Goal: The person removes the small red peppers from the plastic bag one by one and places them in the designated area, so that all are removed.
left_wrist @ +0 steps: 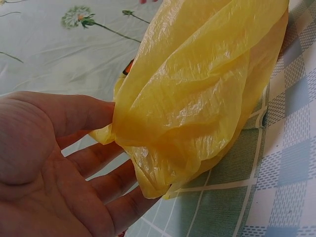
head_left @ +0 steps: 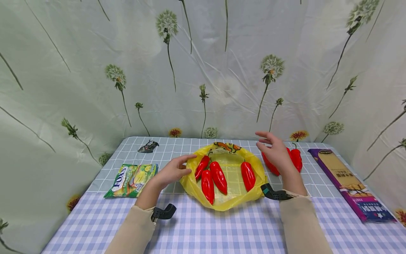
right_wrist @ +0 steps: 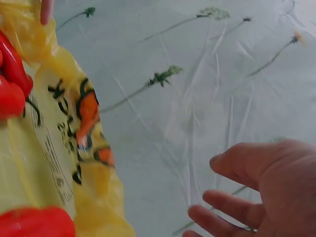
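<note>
A yellow plastic bag [head_left: 223, 205] lies spread wide on the table with its mouth facing up. Three glossy red chili peppers [head_left: 218, 178] lie in its left part, and a single red chili pepper [head_left: 248, 175] is at its right side. My left hand [head_left: 172, 172] pinches the bag's left rim; in the left wrist view the thumb tip disappears behind the yellow plastic [left_wrist: 197, 103]. Beyond the bag's right rim, my right hand [head_left: 276, 152] hovers with fingers spread and nothing in them. It partly covers more red peppers [head_left: 296, 159] outside the bag.
A green FOX'S candy packet [head_left: 131, 180] lies left of the bag, with a small black wrapper [head_left: 148, 146] behind it. On the far right is a long purple pasta packet [head_left: 350, 183]. A dandelion-print curtain [head_left: 222, 70] hangs behind the checked table [head_left: 222, 233].
</note>
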{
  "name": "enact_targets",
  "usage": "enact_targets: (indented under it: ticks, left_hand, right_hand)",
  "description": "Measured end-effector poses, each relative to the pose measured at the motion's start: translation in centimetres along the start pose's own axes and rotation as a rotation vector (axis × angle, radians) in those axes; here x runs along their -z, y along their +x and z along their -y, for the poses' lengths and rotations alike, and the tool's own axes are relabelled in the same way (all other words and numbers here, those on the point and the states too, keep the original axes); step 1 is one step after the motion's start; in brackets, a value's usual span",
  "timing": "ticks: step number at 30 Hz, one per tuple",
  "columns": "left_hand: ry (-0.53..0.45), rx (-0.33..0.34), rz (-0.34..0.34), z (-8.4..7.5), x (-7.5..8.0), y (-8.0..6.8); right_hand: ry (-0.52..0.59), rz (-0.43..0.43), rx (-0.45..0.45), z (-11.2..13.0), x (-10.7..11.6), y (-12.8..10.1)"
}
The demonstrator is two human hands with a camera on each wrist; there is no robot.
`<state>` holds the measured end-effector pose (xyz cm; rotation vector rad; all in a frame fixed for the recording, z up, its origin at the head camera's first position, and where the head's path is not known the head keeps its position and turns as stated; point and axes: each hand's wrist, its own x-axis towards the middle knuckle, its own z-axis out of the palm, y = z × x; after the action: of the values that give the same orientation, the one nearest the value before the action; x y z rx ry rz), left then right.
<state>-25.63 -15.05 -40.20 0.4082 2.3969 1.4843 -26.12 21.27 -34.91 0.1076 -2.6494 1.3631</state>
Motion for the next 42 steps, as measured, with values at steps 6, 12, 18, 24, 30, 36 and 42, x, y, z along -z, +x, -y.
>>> enact_targets:
  ticks: [6, 12, 18, 24, 30, 36, 42]
  left_hand:
    - [0.005, -0.002, -0.001, 0.0, 0.1, 0.0]
    - [0.004, -0.007, 0.000, 0.0, 0.1, -0.1]
    - [0.003, -0.006, -0.003, -0.1, 0.1, -0.1]
    - [0.001, -0.005, 0.002, -0.1, 0.0, -0.1]
    - [0.006, -0.003, -0.001, -0.1, 0.0, -0.1]
    - [-0.002, -0.012, -0.002, -0.2, 0.0, -0.2]
    - [-0.004, -0.016, -0.002, -0.4, -0.1, -0.3]
  right_hand:
    - [0.044, 0.124, 0.092, 0.9, -1.3, 0.0]
    - [-0.018, 0.248, 0.152, 1.4, -2.9, 0.0]
    - [-0.034, 0.376, 0.144, 1.4, -4.3, -0.1]
    - [-0.032, 0.444, 0.151, 1.2, -5.6, -0.1]
    - [-0.059, 0.507, 0.166, 1.1, -6.8, -0.1]
    - [-0.108, 0.528, 0.184, 0.9, -7.7, -0.2]
    - [-0.115, 0.553, 0.186, 0.8, -8.4, -0.3]
